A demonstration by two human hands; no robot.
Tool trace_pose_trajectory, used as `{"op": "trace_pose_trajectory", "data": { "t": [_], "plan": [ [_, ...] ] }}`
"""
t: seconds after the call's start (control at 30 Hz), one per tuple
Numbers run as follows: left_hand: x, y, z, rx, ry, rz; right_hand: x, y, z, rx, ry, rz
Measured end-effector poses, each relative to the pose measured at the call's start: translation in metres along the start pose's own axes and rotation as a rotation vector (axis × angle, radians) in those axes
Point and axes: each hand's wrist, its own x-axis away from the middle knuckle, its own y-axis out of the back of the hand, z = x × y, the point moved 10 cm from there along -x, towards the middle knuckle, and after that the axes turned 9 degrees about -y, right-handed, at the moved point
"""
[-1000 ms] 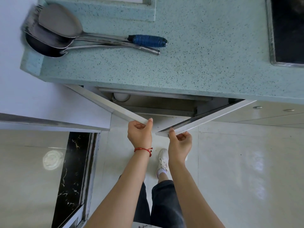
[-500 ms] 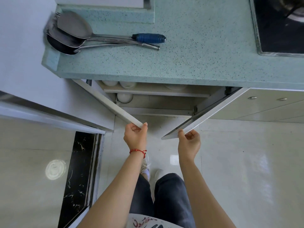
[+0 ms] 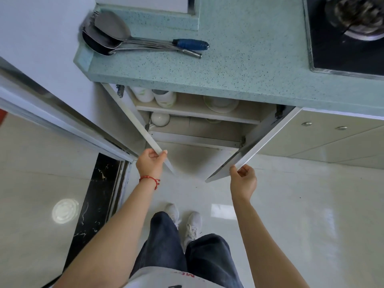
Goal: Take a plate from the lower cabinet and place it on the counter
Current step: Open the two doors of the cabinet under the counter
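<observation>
Below the speckled green counter (image 3: 239, 65) the lower cabinet stands with both doors swung out. My left hand (image 3: 150, 163) grips the edge of the left door (image 3: 137, 123). My right hand (image 3: 243, 179) grips the corner of the right door (image 3: 255, 146). On the upper shelf (image 3: 193, 111) a stack of white plates (image 3: 221, 103) sits at the right, half hidden under the counter's edge. White bowls or cups (image 3: 153, 95) stand at the shelf's left. A white bowl (image 3: 160, 119) rests on the lower level.
Metal ladles and spatulas (image 3: 116, 36), one with a blue handle (image 3: 190, 44), lie on the counter's left end. A black stove top (image 3: 349, 32) with a burner fills the right. A white wall and door frame (image 3: 62, 113) stand to the left. My feet (image 3: 185, 221) are on glossy floor tiles.
Both doors have swung wider apart with my hands on them. The view has pulled back and the shelves with plates and bowls have come into sight.
</observation>
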Motion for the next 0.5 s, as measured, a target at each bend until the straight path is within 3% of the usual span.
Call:
{"op": "trace_pose_trajectory", "data": {
  "t": [0.5],
  "plan": [
    [0.011, 0.066, 0.023, -0.117, -0.065, 0.022, 0.010, 0.058, -0.023, 0.117, 0.045, -0.112]
  ]
}}
